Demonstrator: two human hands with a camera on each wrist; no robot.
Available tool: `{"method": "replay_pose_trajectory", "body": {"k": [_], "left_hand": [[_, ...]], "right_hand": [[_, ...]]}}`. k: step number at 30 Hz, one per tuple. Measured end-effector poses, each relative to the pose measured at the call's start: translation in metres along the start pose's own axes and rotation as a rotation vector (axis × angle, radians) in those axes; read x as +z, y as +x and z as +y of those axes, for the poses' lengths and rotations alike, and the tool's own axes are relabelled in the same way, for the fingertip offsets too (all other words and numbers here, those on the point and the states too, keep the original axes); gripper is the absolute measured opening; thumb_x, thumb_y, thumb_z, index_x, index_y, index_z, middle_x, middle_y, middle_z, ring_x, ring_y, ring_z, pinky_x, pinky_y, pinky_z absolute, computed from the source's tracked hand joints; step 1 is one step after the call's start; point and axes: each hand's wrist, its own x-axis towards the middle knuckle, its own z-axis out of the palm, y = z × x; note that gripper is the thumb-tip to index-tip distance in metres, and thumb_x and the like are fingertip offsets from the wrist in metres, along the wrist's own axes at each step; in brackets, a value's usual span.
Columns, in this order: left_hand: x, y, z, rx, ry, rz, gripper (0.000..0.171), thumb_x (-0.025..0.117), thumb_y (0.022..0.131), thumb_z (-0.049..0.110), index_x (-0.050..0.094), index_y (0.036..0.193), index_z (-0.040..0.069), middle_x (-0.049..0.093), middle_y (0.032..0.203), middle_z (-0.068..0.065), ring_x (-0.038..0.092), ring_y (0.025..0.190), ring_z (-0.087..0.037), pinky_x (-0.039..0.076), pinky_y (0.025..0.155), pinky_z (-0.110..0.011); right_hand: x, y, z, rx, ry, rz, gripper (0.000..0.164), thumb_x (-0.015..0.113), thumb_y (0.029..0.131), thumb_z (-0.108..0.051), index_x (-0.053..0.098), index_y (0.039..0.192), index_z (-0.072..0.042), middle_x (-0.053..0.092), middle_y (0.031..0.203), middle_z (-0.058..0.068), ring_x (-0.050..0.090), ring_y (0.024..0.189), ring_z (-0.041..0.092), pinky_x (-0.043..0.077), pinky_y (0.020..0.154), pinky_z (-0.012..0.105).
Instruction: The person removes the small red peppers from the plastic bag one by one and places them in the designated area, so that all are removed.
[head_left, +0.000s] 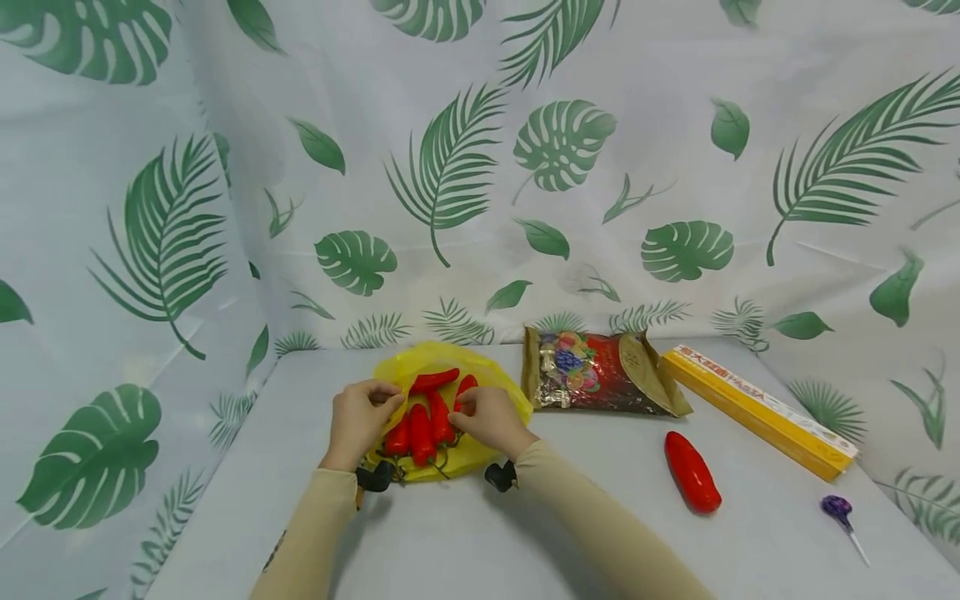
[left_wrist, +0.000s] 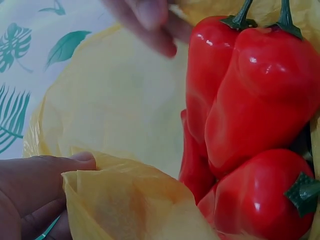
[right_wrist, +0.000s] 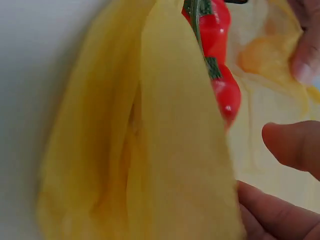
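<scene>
Lying between the left hand (head_left: pixel 357 423), pinching the yellow bag (head_left: pixel 476 358), and the right hand (head_left: pixel 495 421), thumb spread: red peppers (head_left: pixel 422 433).

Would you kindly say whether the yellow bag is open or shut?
The yellow bag is open: red peppers show uncovered between its edges.

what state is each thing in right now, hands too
Yellow bag: spread open
Red peppers: heaped in the bag, some stems showing
Left hand: pinching the bag's edge
Right hand: thumb and fingers apart, at the bag
Loose red pepper: lying outside the bag
Packet: lying down
Long box: lying down
Lollipop: lying down
</scene>
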Motion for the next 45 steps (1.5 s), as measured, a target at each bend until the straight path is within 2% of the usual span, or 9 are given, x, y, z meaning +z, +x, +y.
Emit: {"method": "replay_pose_trajectory", "body": {"k": [3, 6, 13, 20, 24, 30, 36, 41, 45], "left_hand": [[0.002, 0.000, 0.000, 0.002, 0.004, 0.003, 0.013, 0.082, 0.091, 0.021, 0.082, 0.097, 0.009, 0.080, 0.087, -0.006, 0.069, 0.071, -0.013, 0.056, 0.064, -0.025], [0.002, 0.001, 0.000, 0.006, 0.003, 0.015, 0.012, 0.082, 0.091, 0.021, 0.082, 0.096, 0.010, 0.080, 0.087, -0.006, 0.071, 0.074, -0.015, 0.056, 0.065, -0.027], [-0.001, 0.003, 0.000, -0.001, 0.009, 0.010, 0.013, 0.082, 0.091, 0.021, 0.081, 0.096, 0.010, 0.080, 0.088, -0.006, 0.072, 0.076, -0.016, 0.057, 0.066, -0.027], [-0.002, 0.004, -0.005, -0.019, 0.006, 0.012, 0.012, 0.082, 0.091, 0.022, 0.082, 0.096, 0.011, 0.080, 0.086, -0.005, 0.070, 0.072, -0.013, 0.056, 0.063, -0.025], [-0.001, 0.003, -0.005, -0.025, 0.014, 0.006, 0.013, 0.081, 0.092, 0.024, 0.082, 0.095, 0.012, 0.080, 0.086, -0.003, 0.070, 0.072, -0.012, 0.056, 0.065, -0.027], [0.000, 0.002, -0.002, -0.021, 0.007, 0.003, 0.012, 0.081, 0.092, 0.022, 0.082, 0.095, 0.011, 0.080, 0.087, -0.005, 0.072, 0.077, -0.016, 0.058, 0.068, -0.029], [0.000, 0.001, 0.000, -0.019, 0.015, 0.007, 0.012, 0.081, 0.092, 0.022, 0.082, 0.096, 0.011, 0.080, 0.088, -0.005, 0.073, 0.078, -0.017, 0.059, 0.068, -0.029], [-0.004, 0.000, -0.002, -0.004, 0.024, 0.016, 0.013, 0.081, 0.092, 0.021, 0.081, 0.097, 0.009, 0.080, 0.089, -0.006, 0.073, 0.081, -0.020, 0.060, 0.072, -0.033], [-0.006, -0.002, -0.005, -0.026, 0.033, 0.011, 0.014, 0.081, 0.092, 0.022, 0.081, 0.098, 0.010, 0.080, 0.090, -0.006, 0.072, 0.081, -0.020, 0.059, 0.072, -0.031]], "right_hand": [[0.009, 0.010, -0.004, -0.026, -0.067, 0.030, 0.022, 0.077, 0.093, -0.021, 0.075, 0.094, 0.001, 0.069, 0.075, 0.006, 0.056, 0.064, 0.014, 0.045, 0.058, 0.026], [0.016, 0.019, -0.008, -0.009, -0.082, 0.022, 0.025, 0.077, 0.093, -0.021, 0.069, 0.078, -0.004, 0.051, 0.058, 0.001, 0.042, 0.052, 0.013, 0.033, 0.051, 0.024], [0.027, 0.032, -0.022, 0.074, -0.111, -0.010, 0.025, 0.081, 0.090, -0.029, 0.077, 0.090, -0.005, 0.060, 0.063, -0.003, 0.051, 0.058, 0.013, 0.045, 0.058, 0.025], [0.040, 0.036, -0.029, 0.105, -0.121, -0.084, 0.026, 0.084, 0.087, -0.029, 0.067, 0.081, -0.009, 0.052, 0.063, -0.003, 0.050, 0.057, 0.015, 0.041, 0.054, 0.025], [0.043, 0.036, -0.022, 0.086, -0.100, -0.056, 0.021, 0.083, 0.087, -0.024, 0.070, 0.081, -0.010, 0.057, 0.064, -0.004, 0.051, 0.058, 0.013, 0.041, 0.054, 0.023], [0.034, 0.028, -0.016, 0.069, -0.005, -0.039, 0.013, 0.081, 0.088, -0.020, 0.076, 0.086, -0.008, 0.069, 0.068, -0.001, 0.056, 0.057, 0.012, 0.048, 0.055, 0.023], [0.016, 0.008, -0.018, 0.038, 0.058, -0.055, 0.013, 0.081, 0.090, -0.021, 0.077, 0.094, -0.010, 0.063, 0.064, -0.002, 0.050, 0.051, 0.009, 0.042, 0.050, 0.021], [-0.006, -0.017, -0.013, 0.009, -0.005, -0.027, 0.034, 0.081, 0.090, -0.026, 0.076, 0.114, -0.002, 0.076, 0.090, 0.007, 0.062, 0.072, 0.012, 0.051, 0.063, 0.025], [-0.019, -0.036, -0.003, 0.046, 0.004, 0.003, 0.046, 0.081, 0.090, -0.026, 0.072, 0.126, 0.001, 0.079, 0.108, 0.013, 0.074, 0.094, 0.020, 0.061, 0.075, 0.030]]}}
